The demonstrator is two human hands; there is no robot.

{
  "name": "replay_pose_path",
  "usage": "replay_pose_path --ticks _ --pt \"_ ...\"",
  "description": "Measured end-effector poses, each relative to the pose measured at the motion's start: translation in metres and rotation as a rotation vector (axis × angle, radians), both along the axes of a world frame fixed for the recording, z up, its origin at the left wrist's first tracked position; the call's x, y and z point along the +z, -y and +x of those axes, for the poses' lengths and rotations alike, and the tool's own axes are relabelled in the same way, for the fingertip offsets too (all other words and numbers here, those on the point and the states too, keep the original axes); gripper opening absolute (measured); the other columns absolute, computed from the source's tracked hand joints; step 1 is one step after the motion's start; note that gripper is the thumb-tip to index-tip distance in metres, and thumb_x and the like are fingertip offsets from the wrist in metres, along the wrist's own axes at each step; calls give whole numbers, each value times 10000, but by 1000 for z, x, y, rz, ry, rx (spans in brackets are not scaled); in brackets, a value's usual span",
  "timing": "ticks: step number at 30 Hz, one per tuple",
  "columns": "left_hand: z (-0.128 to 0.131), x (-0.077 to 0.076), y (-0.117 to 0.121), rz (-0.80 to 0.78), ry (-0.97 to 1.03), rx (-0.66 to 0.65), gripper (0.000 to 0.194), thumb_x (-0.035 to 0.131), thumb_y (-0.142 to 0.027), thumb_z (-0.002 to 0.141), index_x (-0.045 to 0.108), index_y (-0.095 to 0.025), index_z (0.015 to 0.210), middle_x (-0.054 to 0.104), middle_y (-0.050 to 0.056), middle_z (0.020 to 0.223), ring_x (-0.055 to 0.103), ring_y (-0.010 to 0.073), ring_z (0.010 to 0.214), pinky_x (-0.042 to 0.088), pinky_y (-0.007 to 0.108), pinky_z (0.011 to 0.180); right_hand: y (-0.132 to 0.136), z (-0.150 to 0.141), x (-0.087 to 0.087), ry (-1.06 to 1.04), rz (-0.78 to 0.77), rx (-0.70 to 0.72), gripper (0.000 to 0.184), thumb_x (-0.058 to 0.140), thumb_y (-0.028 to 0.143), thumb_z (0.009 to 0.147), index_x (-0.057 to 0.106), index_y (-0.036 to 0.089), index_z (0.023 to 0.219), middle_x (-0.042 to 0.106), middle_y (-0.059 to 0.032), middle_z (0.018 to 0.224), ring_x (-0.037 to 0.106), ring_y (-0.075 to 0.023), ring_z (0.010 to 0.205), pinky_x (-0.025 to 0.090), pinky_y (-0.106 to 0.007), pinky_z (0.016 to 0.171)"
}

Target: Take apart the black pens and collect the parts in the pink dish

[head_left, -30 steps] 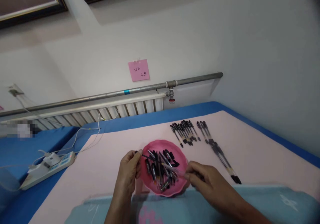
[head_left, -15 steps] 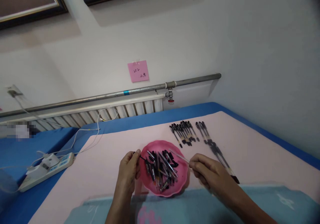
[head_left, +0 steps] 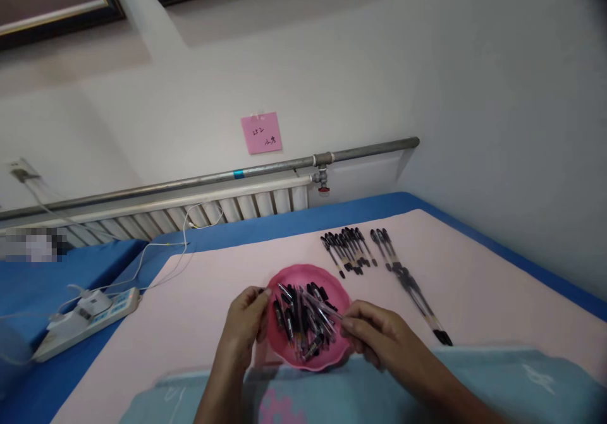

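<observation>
A pink scalloped bowl (head_left: 337, 350) holds a pile of black and clear pen parts (head_left: 303, 323), caps and barrels among them. My right hand (head_left: 379, 339) is at the bowl's right side, fingers closed on a thin clear pen barrel (head_left: 329, 308) that slants left over the pile. At the left rim is my left hand (head_left: 246, 316), thumb and fingers pinched together. A small dark tip shows by the thumb, but what it belongs to is hidden.
Capped black pens (head_left: 348, 250) lie in a group behind the bowl, with more pens (head_left: 417, 297) in a line at right. A pale pink cloth (head_left: 199, 291) covers the blue surface. A light blue cloth (head_left: 379, 386) lies in front. A power strip (head_left: 95, 323) sits at far left.
My right hand has moved left and slightly down, bringing the clear barrel over the pile. The thin dark piece that stuck out from my left hand over the bowl no longer shows.
</observation>
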State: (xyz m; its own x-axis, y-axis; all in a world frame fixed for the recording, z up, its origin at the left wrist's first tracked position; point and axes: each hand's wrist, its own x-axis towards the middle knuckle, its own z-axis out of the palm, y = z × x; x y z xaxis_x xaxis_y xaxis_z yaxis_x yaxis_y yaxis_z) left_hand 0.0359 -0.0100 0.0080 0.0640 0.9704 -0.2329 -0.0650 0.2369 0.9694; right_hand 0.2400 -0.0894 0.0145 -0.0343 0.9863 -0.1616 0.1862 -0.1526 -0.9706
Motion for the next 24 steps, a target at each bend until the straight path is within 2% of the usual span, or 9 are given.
replay_pose_path --ticks 2,5,10,15,17,21,24 --pt "1 0 1 -26 -119 -73 266 677 -394 607 548 -170 670 355 -111 351 256 46 287 181 182 308 -3 -2 -3 -39 -43 -4 179 467 325 813 521 186 713 504 51 505 359 -59 385 256 -190 387" --pt "6 -2 3 3 -235 -112 199 613 -307 666 610 -162 803 412 -95 387 316 66 317 236 195 348 -6 -7 -7 -82 -120 89 182 453 349 823 496 194 737 508 60 429 332 -52 326 238 -182 366" --pt "13 -12 4 151 -454 -208 98 513 -211 712 596 -167 685 585 -6 598 528 129 560 390 228 533 -6 -6 -12 -91 -135 68 167 442 334 824 508 198 755 458 74 387 424 -75 337 242 -168 349" --pt "28 -14 17 354 -825 -417 131 535 -165 660 635 -179 744 639 40 728 561 174 665 365 258 595 -6 -3 -14 -17 -112 106 178 444 332 836 502 195 737 425 89 386 441 -73 352 280 -160 366" --pt "34 -13 23 417 -940 -482 183 548 -172 645 648 -181 798 653 71 810 573 203 713 358 270 604 -5 -4 -12 2 -97 131 184 440 349 837 499 197 752 481 78 454 444 -64 343 278 -162 358" --pt "40 -15 28 451 -1062 -512 246 528 -147 655 659 -190 859 664 105 906 594 234 785 372 282 637 -3 -4 -6 31 -71 121 179 429 349 828 505 200 765 590 41 710 449 -34 330 290 -171 353" --pt "41 -19 27 468 -1099 -490 204 498 -159 696 666 -170 810 665 134 858 604 245 724 376 294 614 -3 -3 -4 50 -51 94 181 437 353 825 504 201 754 550 57 625 441 -46 336 306 -178 376"
